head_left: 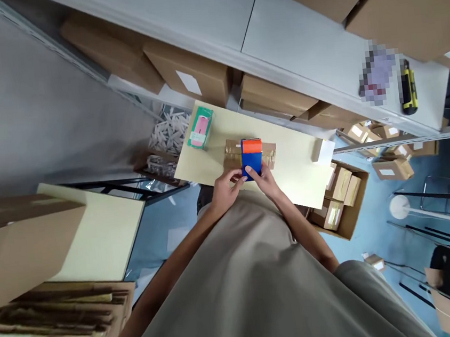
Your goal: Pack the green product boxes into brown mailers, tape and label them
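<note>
A small flat blue box (252, 163) with an orange band near its far end is held over the pale yellow table. My right hand (267, 181) grips its near right side, the thumb lying on the blue face. At the near left corner my left hand (226, 191) is closed with its thumb and fingertips on the edge. Beneath and behind the blue box lies a brown cardboard carton (231, 155) with tape across it. A green box with a pink picture (200, 128) lies at the table's far left.
A small white box (322, 151) stands at the table's right end. Beside it on the floor is an open carton (358, 209) of small parcels. A grey shelf (296, 48) overhangs the back, bearing a yellow-black box cutter (408, 87). White strips (170, 131) fill a bin at left.
</note>
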`<state>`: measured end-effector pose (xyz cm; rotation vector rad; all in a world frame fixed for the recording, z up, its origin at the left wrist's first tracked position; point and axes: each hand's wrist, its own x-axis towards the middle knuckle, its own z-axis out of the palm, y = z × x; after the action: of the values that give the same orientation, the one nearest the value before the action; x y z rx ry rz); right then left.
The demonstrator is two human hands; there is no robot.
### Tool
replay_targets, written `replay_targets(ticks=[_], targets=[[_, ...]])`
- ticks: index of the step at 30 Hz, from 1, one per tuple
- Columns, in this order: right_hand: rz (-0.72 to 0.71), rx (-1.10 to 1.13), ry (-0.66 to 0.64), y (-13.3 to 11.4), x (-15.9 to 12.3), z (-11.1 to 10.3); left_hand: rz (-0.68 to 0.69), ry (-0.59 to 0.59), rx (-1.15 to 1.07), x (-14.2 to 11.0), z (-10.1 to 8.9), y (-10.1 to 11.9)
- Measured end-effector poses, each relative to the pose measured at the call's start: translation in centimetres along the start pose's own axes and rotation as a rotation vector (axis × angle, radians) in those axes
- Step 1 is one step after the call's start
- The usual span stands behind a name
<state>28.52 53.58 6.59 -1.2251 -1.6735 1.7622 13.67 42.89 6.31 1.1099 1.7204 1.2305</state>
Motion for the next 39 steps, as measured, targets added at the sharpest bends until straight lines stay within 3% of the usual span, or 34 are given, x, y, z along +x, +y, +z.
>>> replay_targets(ticks=[2,7,10,17,22,28,34,39], targets=[[0.004,-0.035,-0.039,0.4,0.2,-0.6,-0.009,-0.011,0.018,0.2,-0.4,-0.1],[0.079,-0.003,-0.206,0.7,-0.8,-2.1,-0.079,0.121,-0.106,2.3,-2.1,-0.3],[0.098,-0.068,-0.266,0.4,-1.6,-2.8,-0.080,0.030,-0.137,3.9,-3.7,0.2],[-0.027,-0.349,-0.246,-1.4,-2.8,-4.4,0.098,-0.156,0.012,4.4,-6.7,4.8],[-0.100,-0.479,-0.240,-2.8,-3.8,-5.2,0.285,-0.096,0.175,3.4,-7.3,7.4],[-0.135,-0.587,-0.233,-3.7,-4.3,-5.5,0.423,-0.034,0.291,2.9,-6.9,7.3],[-0.135,-0.661,-0.285,-3.6,-4.4,-5.6,0.336,-0.128,0.229,3.2,-7.6,6.6],[-0.061,-0.707,-0.412,-4.6,-3.9,-5.9,0.044,-0.155,0.059,3.4,-7.5,5.0]])
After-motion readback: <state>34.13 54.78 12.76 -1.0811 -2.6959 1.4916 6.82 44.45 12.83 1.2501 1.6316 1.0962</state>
